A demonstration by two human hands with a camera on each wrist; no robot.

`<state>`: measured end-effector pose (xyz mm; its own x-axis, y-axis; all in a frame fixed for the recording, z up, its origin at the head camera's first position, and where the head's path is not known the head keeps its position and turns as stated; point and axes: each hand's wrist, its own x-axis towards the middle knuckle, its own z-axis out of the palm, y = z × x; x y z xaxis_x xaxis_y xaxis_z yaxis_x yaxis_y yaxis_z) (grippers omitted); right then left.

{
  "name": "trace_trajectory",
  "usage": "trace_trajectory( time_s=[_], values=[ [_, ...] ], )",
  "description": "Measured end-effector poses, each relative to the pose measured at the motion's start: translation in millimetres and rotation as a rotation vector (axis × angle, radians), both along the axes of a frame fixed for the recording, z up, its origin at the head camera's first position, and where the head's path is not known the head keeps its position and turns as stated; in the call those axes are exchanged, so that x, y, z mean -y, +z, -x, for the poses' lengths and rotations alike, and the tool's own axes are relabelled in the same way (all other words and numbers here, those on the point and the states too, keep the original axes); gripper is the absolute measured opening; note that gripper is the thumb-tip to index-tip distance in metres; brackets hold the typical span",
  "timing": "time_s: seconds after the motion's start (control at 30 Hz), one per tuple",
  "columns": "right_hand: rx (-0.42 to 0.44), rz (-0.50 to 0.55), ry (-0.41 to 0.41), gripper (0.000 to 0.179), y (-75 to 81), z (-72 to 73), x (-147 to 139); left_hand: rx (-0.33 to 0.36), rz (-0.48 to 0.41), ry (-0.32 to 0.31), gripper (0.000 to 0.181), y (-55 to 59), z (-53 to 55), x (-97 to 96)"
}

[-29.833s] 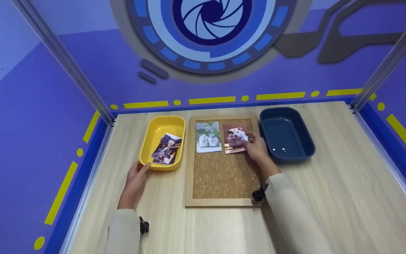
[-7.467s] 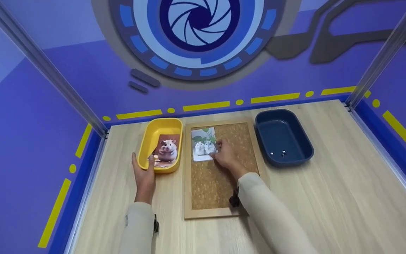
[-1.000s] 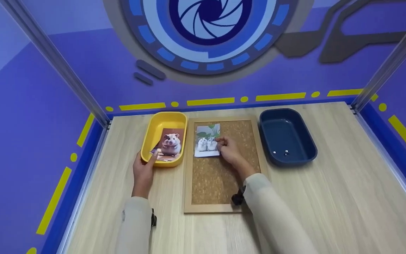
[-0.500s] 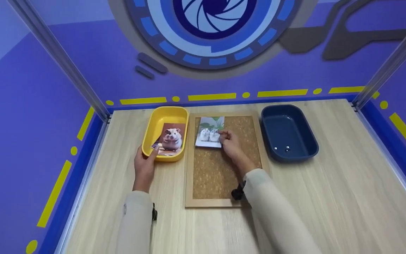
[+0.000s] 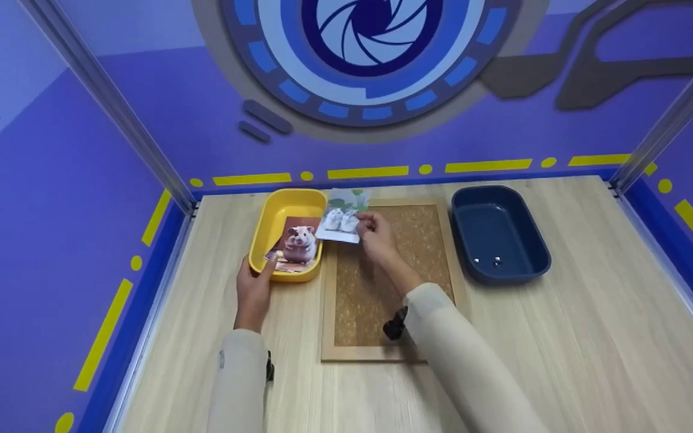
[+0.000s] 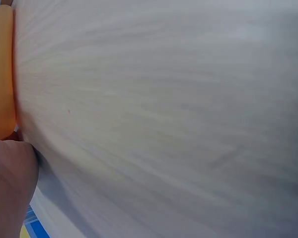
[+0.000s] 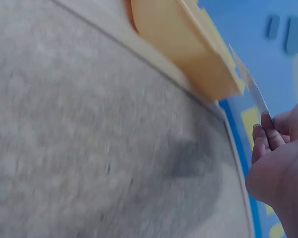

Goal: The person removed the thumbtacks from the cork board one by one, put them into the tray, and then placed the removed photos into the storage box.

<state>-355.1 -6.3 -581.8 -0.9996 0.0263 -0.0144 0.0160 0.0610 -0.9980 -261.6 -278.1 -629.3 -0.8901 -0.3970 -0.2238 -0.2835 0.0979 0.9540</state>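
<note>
My right hand (image 5: 381, 242) pinches the right edge of a photo of two white hamsters (image 5: 339, 224). The photo is raised and tilted over the upper left of the framed cork board (image 5: 382, 313), its left edge overlapping the yellow bin's right rim in the head view. In the right wrist view the photo (image 7: 252, 82) shows edge-on between thumb and fingers. My left hand (image 5: 254, 296) grips the near left corner of the yellow bin (image 5: 269, 219), thumb over the rim. A brown-and-white hamster photo (image 5: 299, 243) lies on top of other prints inside.
Right of the board stands a navy bin (image 5: 483, 222) with a few small shiny pieces (image 5: 497, 261) at its near end. Blue-purple panels (image 5: 160, 120) close off the table (image 5: 593, 337) at the back and both sides.
The two-hamster photo, lying on the cork board earlier, has been lifted and carried left toward the yellow bin by my right hand. Since the oldest frame, the brown-and-white hamster photo has moved from board to bin.
</note>
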Motion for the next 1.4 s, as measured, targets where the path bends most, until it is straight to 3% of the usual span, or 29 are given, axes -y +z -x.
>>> trace_trajectory(
  time_s=[0.2, 0.4, 0.7, 0.9, 1.13, 1.4],
  values=[
    [-0.023, -0.069, 0.136, 0.024, 9.4, -9.7, 24.5, 0.007, -0.008, 0.001, 0.066, -1.3, 0.7, -4.7],
    [0.015, -0.243, 0.232, 0.026, 6.6, -15.8, 41.2, -0.007, 0.005, -0.001, 0.067, -2.9, 1.4, -7.8],
    [-0.08, -0.453, 0.35, 0.044, 10.1, -27.7, 30.9, -0.03, -0.012, -0.021, 0.064, -3.6, 5.1, -10.3],
    [-0.057, -0.442, 0.357, 0.043, 5.4, -34.7, 16.2, -0.017, 0.01, 0.014, 0.063, -0.9, 5.9, -1.8],
    [-0.025, -0.385, 0.322, 0.038, -12.5, -37.3, -2.5, 0.011, 0.002, 0.002, 0.073, -1.9, 4.4, -0.1],
    [-0.073, -0.461, 0.385, 0.041, -13.0, -45.8, -3.2, 0.026, -0.011, 0.011, 0.065, 0.1, 2.3, -1.6]
  ],
)
